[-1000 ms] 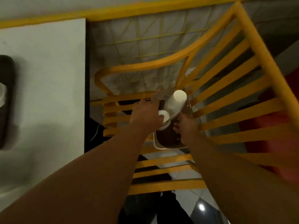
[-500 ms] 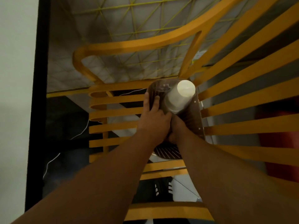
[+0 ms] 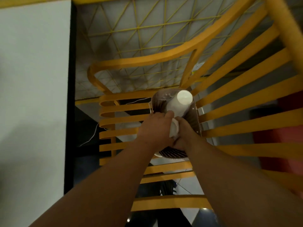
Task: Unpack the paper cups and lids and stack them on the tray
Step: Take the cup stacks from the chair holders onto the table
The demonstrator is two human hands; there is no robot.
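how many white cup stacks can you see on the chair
2: a tall cup stack standing on the brown tray, and a second one gripped between both hands. More may be hidden beneath them.

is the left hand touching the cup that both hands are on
Touching. The head view shows the left hand pressed against the small white cup, its thumb lying over the cup's top edge, with the right hand on the other side.
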